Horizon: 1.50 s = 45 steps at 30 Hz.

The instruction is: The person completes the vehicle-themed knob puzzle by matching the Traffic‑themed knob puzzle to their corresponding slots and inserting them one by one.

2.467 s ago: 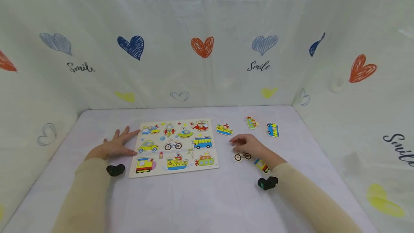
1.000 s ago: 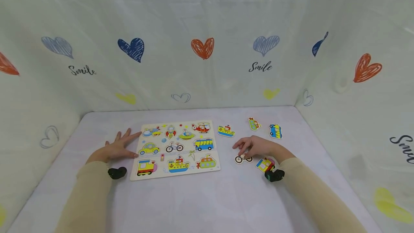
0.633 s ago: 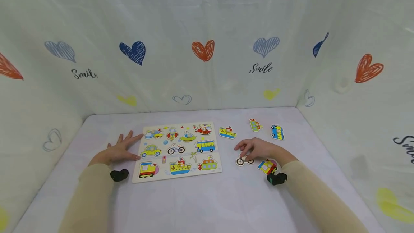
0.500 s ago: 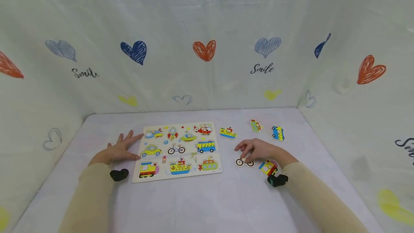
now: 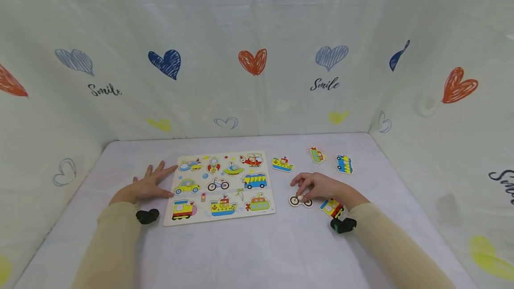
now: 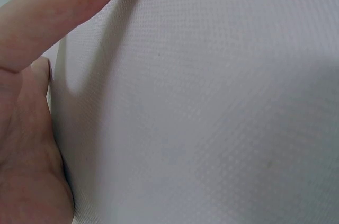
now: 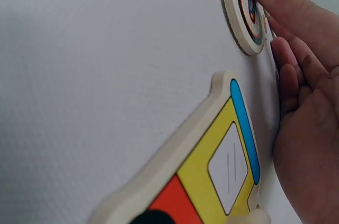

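Observation:
In the head view, my right hand (image 5: 319, 185) pinches the bicycle puzzle piece (image 5: 295, 201) between thumb and fingers, right of the puzzle board (image 5: 202, 213). The right wrist view has the thumb on top of that bicycle piece (image 7: 241, 17), close over the tabletop. Just below my right wrist lies the train piece (image 5: 331, 208), large in the right wrist view. My left hand (image 5: 146, 185) is spread with nothing in its grasp, thumb and fingertip at the board's left edge. The left wrist view shows its thumb (image 6: 63, 12) reaching that edge.
A ship piece (image 5: 283, 164) sits beside the board's upper right corner. Farther right are a submarine piece (image 5: 317, 155) and a bus piece (image 5: 344, 164). A curtain (image 5: 209, 97) with printed hearts rises along the back and sides of the white table (image 5: 241, 253).
My right hand has come down onto the bicycle piece and taken hold of it; the piece has shifted slightly left. My left hand stays at the board's edge.

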Each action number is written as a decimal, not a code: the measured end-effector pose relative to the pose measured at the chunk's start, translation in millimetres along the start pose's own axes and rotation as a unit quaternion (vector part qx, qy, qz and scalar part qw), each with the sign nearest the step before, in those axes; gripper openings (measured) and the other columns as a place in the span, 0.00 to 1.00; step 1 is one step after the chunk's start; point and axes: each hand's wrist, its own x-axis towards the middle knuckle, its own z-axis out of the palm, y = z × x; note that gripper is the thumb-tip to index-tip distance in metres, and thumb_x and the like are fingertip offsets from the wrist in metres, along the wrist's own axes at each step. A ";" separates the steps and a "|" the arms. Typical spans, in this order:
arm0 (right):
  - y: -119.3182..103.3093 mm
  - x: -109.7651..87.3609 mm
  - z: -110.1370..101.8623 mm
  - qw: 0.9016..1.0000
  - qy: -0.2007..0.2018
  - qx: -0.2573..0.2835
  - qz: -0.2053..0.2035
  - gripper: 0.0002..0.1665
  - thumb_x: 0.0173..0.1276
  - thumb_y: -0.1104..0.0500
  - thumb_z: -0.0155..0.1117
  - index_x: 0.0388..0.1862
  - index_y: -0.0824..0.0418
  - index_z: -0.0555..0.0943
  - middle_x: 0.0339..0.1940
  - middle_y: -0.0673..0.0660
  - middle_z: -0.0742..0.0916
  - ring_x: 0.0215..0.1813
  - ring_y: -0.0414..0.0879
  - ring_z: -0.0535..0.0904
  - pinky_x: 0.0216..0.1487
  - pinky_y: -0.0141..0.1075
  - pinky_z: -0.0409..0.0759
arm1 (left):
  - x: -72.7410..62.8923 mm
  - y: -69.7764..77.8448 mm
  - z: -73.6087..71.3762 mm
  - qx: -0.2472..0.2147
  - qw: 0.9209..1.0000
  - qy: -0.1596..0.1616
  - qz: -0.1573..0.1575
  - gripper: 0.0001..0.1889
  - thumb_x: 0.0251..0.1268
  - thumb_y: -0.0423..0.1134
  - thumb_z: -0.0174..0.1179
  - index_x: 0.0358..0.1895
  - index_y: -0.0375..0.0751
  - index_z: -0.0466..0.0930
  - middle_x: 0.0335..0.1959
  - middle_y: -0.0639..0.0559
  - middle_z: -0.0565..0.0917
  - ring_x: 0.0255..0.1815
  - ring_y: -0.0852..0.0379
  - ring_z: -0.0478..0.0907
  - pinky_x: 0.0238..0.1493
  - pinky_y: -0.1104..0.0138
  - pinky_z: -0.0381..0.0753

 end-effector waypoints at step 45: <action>-99.8 89.6 20.8 0.991 -0.085 0.001 -0.107 0.09 0.61 0.64 0.72 0.41 0.58 0.88 0.46 0.49 0.86 0.50 0.43 0.79 0.51 0.36 0.78 | -6.5 1.0 -5.1 -0.016 1.000 -0.003 0.012 0.56 0.45 0.53 0.74 0.77 0.43 0.50 0.76 0.28 0.31 0.71 0.25 0.18 0.55 0.26 0.17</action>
